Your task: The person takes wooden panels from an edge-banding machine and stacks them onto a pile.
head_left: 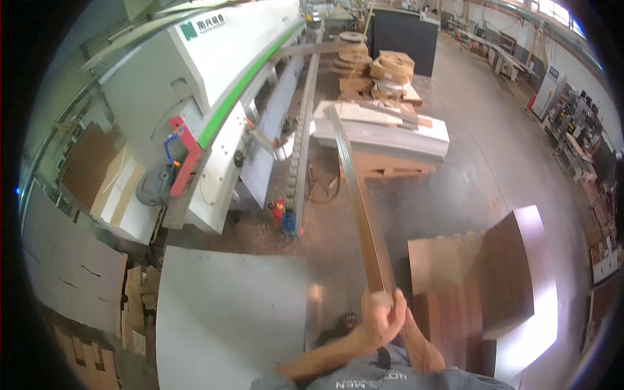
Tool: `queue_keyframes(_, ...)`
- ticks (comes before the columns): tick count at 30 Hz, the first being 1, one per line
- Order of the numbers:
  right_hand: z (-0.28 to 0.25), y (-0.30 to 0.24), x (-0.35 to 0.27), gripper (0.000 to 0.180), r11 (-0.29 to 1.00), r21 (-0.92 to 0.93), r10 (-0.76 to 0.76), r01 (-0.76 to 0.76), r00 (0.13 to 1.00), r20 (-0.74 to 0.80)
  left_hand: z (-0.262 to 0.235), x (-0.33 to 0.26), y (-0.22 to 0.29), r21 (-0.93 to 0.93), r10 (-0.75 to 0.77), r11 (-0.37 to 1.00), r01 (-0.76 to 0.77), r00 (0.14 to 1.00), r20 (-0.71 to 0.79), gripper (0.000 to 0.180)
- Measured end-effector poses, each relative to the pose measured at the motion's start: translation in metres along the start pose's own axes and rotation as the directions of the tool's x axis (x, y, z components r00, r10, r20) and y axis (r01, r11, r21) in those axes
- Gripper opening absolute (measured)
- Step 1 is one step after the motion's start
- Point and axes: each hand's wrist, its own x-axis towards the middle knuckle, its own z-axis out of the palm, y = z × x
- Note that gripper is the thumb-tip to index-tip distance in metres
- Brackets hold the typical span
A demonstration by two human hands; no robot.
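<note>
The right hand [409, 324] is largely hidden behind the left hand [380, 318], and the near end of the long strip [365, 227] disappears at the grip. The lower edge cuts off the grey shirt [390, 372] and pale panel [231, 312]; the machines [577, 117] at far right are too small to make out.
</note>
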Motion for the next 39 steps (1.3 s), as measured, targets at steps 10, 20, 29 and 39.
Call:
queue_keyframes(10,-0.016,-0.012,-0.05,0.04,0.978,0.164,-0.116,0.132,0.988,-0.1,0.005,0.031,0.005,-0.048,0.049,0.998,-0.048,0.999,0.022,0.012)
queue_keyframes(20,-0.134,-0.024,-0.137,0.034,0.574,0.495,-0.347,0.652,0.741,-0.575,0.049,0.063,-0.029,-0.517,-0.432,0.72,0.463,0.882,0.189,0.039)
queue_keyframes(29,-0.301,-0.053,-0.217,0.061,0.336,0.336,-0.044,0.88,0.371,-0.927,0.241,-0.03,-0.123,-0.173,-0.66,0.399,0.901,0.413,0.628,0.032)
queue_keyframes(39,-0.455,-0.128,-0.161,0.092,0.358,0.138,0.057,0.923,0.126,-0.99,0.472,-0.124,-0.275,-0.003,-0.702,0.184,0.983,0.133,0.7,0.038)
